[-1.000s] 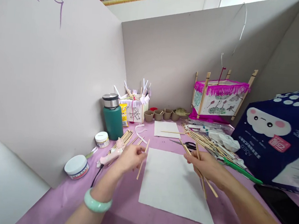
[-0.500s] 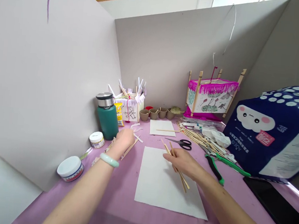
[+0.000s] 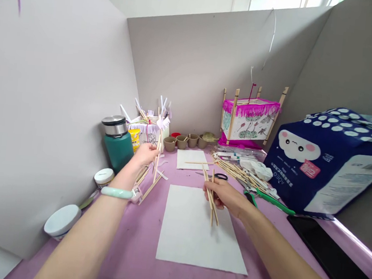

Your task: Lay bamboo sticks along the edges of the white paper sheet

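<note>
The left hand (image 3: 145, 154), left of the frame's centre, pinches one thin pale wooden stick (image 3: 156, 163) between its fingers and holds it nearly upright, its lower end down among a loose heap of similar sticks (image 3: 147, 184) lying on the purple-covered worktop (image 3: 128, 257). A pale green bangle (image 3: 117, 192) circles that wrist. The right hand (image 3: 226, 196), just right of centre, is closed on a small bundle of wooden sticks (image 3: 212, 194), which cross slightly in the grip; their lower tips hang over the upper part of a large white paper sheet (image 3: 196, 237) spread flat on the worktop. The two hands are well apart, each clamped on its own sticks.

Behind the left hand stands a teal metal flask with a silver lid (image 3: 117, 144), and beside it a white paper box stuffed with sticks and paper strips (image 3: 150, 129). Two round white jars (image 3: 104, 177) (image 3: 61, 220) sit along the grey partition in the lower left. A row of small brown cups (image 3: 182, 141) lines the back wall, with a smaller white paper square (image 3: 192, 159) in front of them. In the upper right of the worktop stands a paper lantern with a wooden frame and pink fringe (image 3: 249, 119). Below it lies a longer pile of sticks (image 3: 235, 170), black-handled scissors (image 3: 218, 176) and green-handled pliers (image 3: 266, 197). A dark blue package with a cartoon cloud face (image 3: 322, 157) fills the right side.
</note>
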Demonstrator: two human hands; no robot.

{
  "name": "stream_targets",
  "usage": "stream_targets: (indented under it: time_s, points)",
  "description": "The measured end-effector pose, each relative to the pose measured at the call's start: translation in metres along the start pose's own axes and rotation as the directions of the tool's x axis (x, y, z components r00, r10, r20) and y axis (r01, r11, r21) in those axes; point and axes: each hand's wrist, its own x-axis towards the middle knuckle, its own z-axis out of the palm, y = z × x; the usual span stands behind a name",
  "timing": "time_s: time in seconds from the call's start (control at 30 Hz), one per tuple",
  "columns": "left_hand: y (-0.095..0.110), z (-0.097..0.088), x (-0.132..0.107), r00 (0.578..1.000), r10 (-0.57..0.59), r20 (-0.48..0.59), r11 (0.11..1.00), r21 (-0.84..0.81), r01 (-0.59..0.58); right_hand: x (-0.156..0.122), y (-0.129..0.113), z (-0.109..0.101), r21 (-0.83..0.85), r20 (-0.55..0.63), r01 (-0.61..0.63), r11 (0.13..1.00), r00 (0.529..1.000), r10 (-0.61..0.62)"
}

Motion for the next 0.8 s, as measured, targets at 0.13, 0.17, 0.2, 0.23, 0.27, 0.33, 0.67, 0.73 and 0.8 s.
stream_targets:
  time_s: [0.13,0.17,0.2,0.23,0.27,0.33,0.67,0.73,0.8]
  points:
    - [0.020,0.021,-0.040,0.971,0.083,0.226,0.960,-0.279,-0.017,0.002,-0.001,0.010,0.133,0.063,0.118,0.984,0.990,-0.127]
    - [0.022,0.029,-0.050,0.961,0.102,0.259,0.945,-0.326,-0.013,0.002,-0.002,0.015,0.152,0.063,0.159,0.976,0.983,-0.170]
    - [0.025,0.036,-0.059,0.953,0.116,0.280,0.932,-0.362,-0.007,0.001,-0.004,0.020,0.164,0.061,0.195,0.967,0.976,-0.207]
    - [0.026,0.042,-0.067,0.948,0.126,0.291,0.921,-0.390,-0.002,0.001,-0.006,0.026,0.164,0.057,0.225,0.960,0.970,-0.237]
    - [0.027,0.046,-0.073,0.947,0.131,0.294,0.912,-0.410,0.001,0.001,-0.008,0.032,0.149,0.049,0.251,0.956,0.964,-0.261]
    - [0.027,0.047,-0.078,0.954,0.126,0.271,0.904,-0.427,0.002,0.001,-0.012,0.043,0.063,0.020,0.288,0.955,0.957,-0.290]
    - [-0.013,0.018,-0.044,0.986,-0.122,0.110,0.969,-0.204,0.142,0.064,-0.046,0.073,-0.090,-0.016,0.135,0.987,0.990,-0.137]
    - [-0.018,0.017,-0.032,0.981,-0.175,0.088,0.966,-0.180,0.189,0.085,-0.053,0.079,-0.087,-0.018,0.116,0.989,0.993,-0.118]
    - [-0.019,0.015,-0.020,0.975,-0.213,0.066,0.959,-0.178,0.221,0.103,-0.058,0.082,-0.075,-0.037,0.107,0.991,0.993,-0.110]
